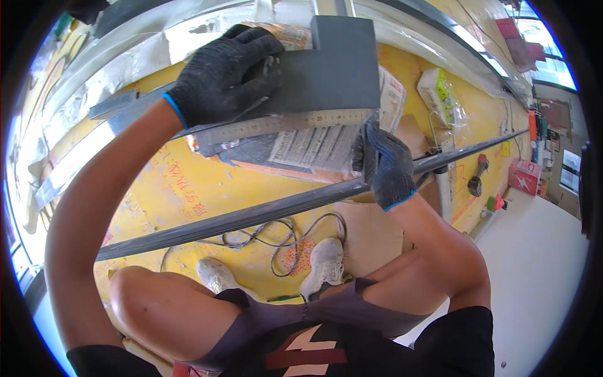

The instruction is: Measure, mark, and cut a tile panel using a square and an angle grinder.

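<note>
Above the yellow floor (188, 188), a grey square block (333, 69) was pressed flat by the spread left hand (226, 72), while a steel ruler (282, 125) end was pinched by the right hand (386, 166).

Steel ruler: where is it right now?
Head view, upper centre: the steel ruler lies along the lower edge of the dark grey panel, between the left hand and right hand.

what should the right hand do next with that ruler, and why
Probably slide the ruler snug along the lower edge of the grey panel and hold it there. The left hand already presses flat on the panel, and the right hand pinches the ruler's right end. The ruler looks slightly tilted against the panel's edge, so squaring it first seems sensible.
</note>
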### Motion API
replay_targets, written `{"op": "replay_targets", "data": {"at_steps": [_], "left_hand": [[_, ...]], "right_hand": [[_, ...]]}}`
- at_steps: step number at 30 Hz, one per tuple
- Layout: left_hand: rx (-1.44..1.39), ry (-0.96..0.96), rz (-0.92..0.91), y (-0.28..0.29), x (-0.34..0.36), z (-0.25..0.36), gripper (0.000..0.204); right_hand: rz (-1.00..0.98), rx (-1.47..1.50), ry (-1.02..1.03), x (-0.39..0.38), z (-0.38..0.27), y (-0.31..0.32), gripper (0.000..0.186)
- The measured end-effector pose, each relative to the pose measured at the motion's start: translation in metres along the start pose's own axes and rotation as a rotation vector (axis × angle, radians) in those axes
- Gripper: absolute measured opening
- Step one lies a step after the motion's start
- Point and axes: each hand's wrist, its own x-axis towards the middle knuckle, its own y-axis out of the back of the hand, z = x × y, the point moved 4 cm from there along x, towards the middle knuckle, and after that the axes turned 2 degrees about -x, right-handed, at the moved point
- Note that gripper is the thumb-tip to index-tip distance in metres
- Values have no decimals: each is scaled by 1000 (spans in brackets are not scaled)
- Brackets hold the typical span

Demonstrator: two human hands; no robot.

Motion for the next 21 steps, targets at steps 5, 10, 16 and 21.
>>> {"op": "replay_targets", "data": {"at_steps": [5,10,16,21], "left_hand": [[56,-15,0,0,2,1,38],[65,-9,46,1,0,3,37],[83,-20,71,-1,-1,2,38],[177,11,3,-1,-2,4,68]], "right_hand": [[-53,107,-33,4,1,-1,27],[-167,-91,4,-13,4,2,29],[-122,-44,-4,-1,10,-18,30],[-7,-1032,511,1,-24,-21,27]]}}
